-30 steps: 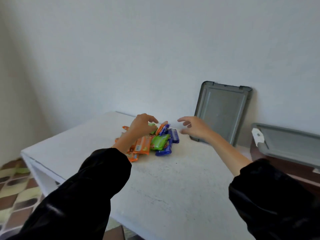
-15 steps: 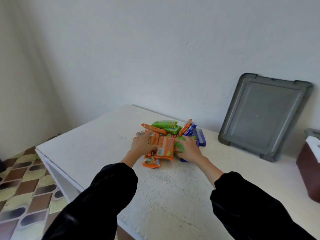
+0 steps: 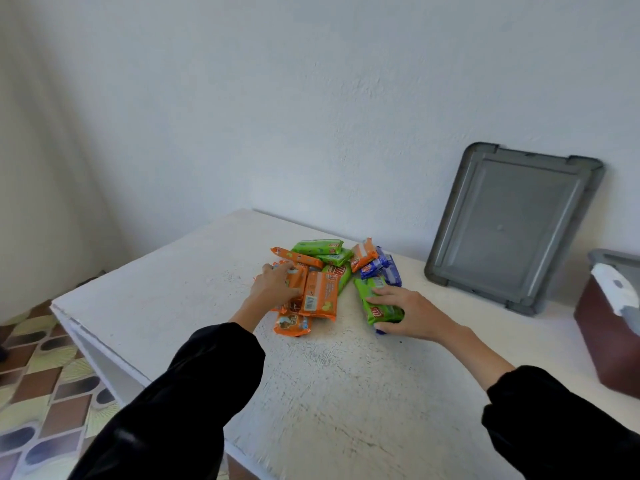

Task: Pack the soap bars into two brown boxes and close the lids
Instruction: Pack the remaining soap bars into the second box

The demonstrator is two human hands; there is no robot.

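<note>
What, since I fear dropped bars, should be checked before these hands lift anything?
1. Right hand grip on the green-wrapped soap bar: ok, fingers curled round it.
2. Left hand grip on the orange-wrapped soap bars: cannot tell, fingers curl over them, underside hidden.
3. Dark brown box open: cannot tell, cropped at the frame edge.
4. Second box in sight: not ok, only one shows.
5. Flat grey plastic lid out of the way: ok, leaning against the wall.

White textured wall point(image 3: 311, 98), white rough-topped table point(image 3: 346, 393) (corner leftward), brown-and-cream patterned floor tiles point(image 3: 41, 393).
</note>
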